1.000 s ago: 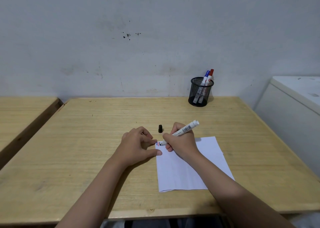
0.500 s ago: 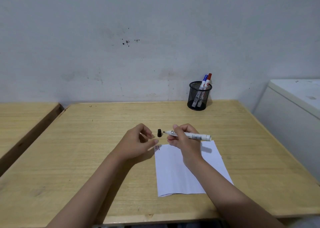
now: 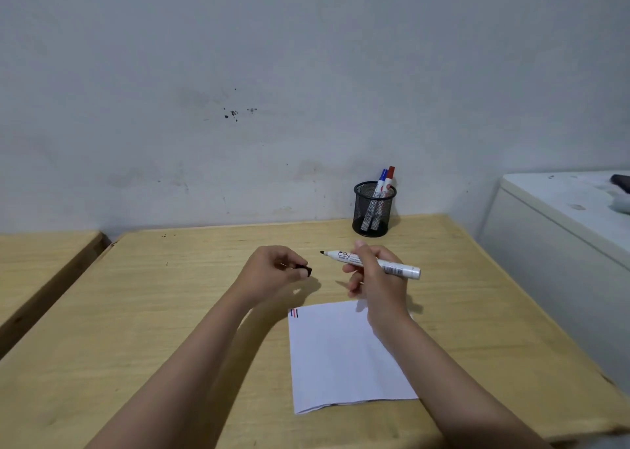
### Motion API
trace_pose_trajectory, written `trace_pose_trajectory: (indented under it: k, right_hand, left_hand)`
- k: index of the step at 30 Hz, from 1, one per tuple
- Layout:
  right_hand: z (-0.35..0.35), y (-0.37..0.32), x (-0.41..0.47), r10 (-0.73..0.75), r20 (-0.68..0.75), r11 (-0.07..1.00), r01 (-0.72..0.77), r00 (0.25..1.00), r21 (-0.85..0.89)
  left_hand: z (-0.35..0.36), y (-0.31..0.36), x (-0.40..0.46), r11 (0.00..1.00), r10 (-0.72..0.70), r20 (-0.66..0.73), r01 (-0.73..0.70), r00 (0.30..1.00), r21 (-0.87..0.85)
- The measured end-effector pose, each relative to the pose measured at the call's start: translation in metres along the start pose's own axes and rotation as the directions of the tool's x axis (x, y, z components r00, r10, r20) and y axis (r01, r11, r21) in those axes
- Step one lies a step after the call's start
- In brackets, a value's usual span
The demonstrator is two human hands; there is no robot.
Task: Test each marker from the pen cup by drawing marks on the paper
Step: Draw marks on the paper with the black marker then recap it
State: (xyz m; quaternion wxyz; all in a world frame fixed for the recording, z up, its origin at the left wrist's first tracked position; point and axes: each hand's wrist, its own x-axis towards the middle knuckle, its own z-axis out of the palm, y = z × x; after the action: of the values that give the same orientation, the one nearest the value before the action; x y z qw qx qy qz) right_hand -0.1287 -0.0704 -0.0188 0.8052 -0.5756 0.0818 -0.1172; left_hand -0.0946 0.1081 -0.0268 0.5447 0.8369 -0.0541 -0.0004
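My right hand holds an uncapped white marker with a black tip level above the table, tip pointing left. My left hand pinches the black cap a short way left of the tip, lifted off the table. The white paper lies below both hands, with short red, blue and black marks at its top left corner. A black mesh pen cup stands at the back of the table against the wall, with a blue-capped marker and a red-capped marker in it.
The wooden table fills the middle. A second wooden table stands to the left across a narrow gap. A white cabinet borders the right side, with a dark object on top.
My right hand lifted the marker off the paper and turned it level. My left hand picked the black cap up off the table. The view has tilted upward.
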Motion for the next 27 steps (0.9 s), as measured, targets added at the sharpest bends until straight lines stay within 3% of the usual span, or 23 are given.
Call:
trace_pose_trajectory:
  k: [3, 7, 13, 20, 27]
  right_hand:
    - [-0.002, -0.012, -0.003, -0.051, 0.019, 0.998, 0.052, 0.999, -0.041]
    - [-0.001, -0.026, -0.008, -0.135, 0.040, 0.986, 0.138, 0.990, -0.091]
    - [-0.002, -0.037, -0.013, -0.206, 0.072, 0.971, 0.212, 0.976, -0.107]
    - [0.001, -0.050, -0.014, -0.237, 0.166, 0.957, 0.260, 0.957, -0.129]
    - [0.011, -0.052, -0.017, -0.254, 0.167, 0.962, 0.267, 0.953, -0.062]
  left_hand:
    - [-0.002, 0.012, -0.006, 0.949, -0.003, 0.042, 0.016, 0.999, -0.316]
    - [-0.001, 0.025, -0.014, 0.872, 0.015, 0.072, 0.022, 0.997, -0.489]
    - [0.001, 0.044, -0.025, 0.829, 0.052, 0.094, 0.010, 0.994, -0.560]
    - [-0.004, 0.057, -0.037, 0.854, 0.080, 0.130, -0.001, 0.988, -0.521]
    - [-0.006, 0.069, -0.040, 0.805, 0.094, 0.065, -0.037, 0.993, -0.592]
